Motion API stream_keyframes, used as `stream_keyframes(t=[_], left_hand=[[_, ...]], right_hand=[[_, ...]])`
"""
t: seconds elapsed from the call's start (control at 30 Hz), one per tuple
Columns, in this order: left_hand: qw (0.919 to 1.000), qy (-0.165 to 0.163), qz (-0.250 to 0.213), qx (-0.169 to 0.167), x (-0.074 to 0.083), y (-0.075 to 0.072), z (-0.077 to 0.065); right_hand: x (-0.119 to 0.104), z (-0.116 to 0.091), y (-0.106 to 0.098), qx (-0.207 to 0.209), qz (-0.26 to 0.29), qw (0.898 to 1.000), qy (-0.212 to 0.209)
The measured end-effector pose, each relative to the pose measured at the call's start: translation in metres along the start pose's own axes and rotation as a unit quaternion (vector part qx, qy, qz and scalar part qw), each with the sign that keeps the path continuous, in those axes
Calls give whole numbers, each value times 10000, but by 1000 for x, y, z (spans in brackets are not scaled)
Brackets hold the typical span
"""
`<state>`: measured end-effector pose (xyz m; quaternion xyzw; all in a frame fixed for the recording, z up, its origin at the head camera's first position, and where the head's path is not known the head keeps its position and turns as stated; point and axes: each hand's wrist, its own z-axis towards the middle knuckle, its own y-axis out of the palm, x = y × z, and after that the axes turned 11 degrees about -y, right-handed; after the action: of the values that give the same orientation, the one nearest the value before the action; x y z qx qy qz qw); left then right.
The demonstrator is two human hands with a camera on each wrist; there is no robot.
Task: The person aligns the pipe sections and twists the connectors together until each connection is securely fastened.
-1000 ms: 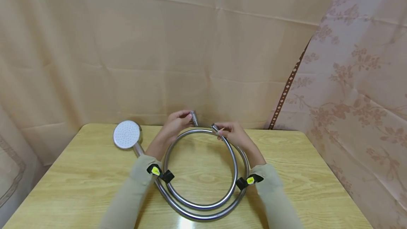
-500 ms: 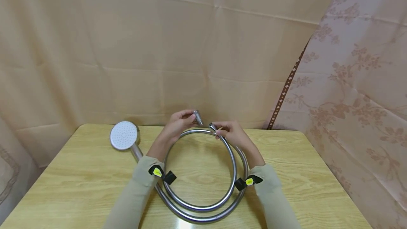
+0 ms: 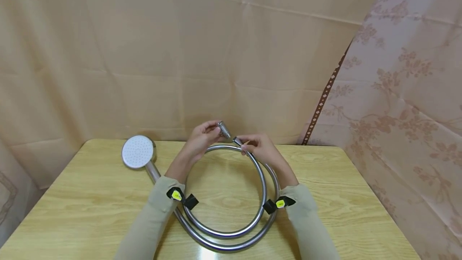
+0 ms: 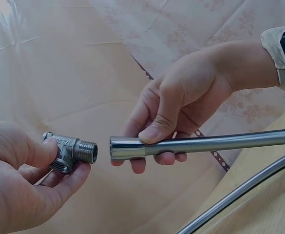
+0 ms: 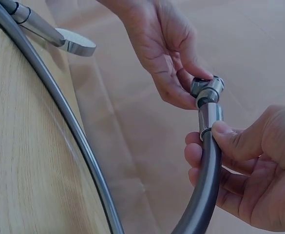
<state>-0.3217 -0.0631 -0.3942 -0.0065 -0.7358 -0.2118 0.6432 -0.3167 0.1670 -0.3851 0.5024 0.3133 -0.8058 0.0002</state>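
Note:
My left hand pinches a metal tee fitting between thumb and fingers, its threaded outlet turned toward the hose. Opposite it, my right hand grips the shower hose just behind its end nut. In the left wrist view a small gap separates thread and nut, roughly in line with each other. The hose lies coiled in loops on the table. At its other end a shower head rests at the left, its white spray face up.
The wooden table has its far edge just below the raised hands. Behind it hangs a beige curtain, with a floral curtain on the right. The forearms pass over the hose loops.
The fitting has tilted and shifted right, toward the hose. The right hand has brought the hose end slightly left and up, so the gap between the two parts has narrowed.

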Motion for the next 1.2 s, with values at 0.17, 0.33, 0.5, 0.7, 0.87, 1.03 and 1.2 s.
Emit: stream_keyframes(t=[0.17, 0.33, 0.5, 0.7, 0.87, 1.03, 1.2], left_hand=[[9999, 41, -76, -134, -1, 0, 1], [9998, 91, -104, -160, -3, 2, 3], [9995, 133, -258, -131, -4, 4, 5], [9991, 150, -375, -120, -4, 6, 4], [9995, 73, -287, -149, -4, 7, 2], [9999, 108, -84, -62, -4, 6, 0], [9998, 170, 36, -8, -5, 4, -1]], right_hand=[[-2, 3, 3, 19, -24, 10000, -37], [-5, 4, 5, 109, -45, 9999, -81], [-7, 4, 4, 233, -31, 9997, -89], [-6, 5, 5, 249, 48, 9996, -139], [-7, 5, 6, 306, 35, 9995, -49], [-6, 3, 6, 307, -4, 9994, -155], [-7, 2, 5, 278, 25, 9994, -185]])
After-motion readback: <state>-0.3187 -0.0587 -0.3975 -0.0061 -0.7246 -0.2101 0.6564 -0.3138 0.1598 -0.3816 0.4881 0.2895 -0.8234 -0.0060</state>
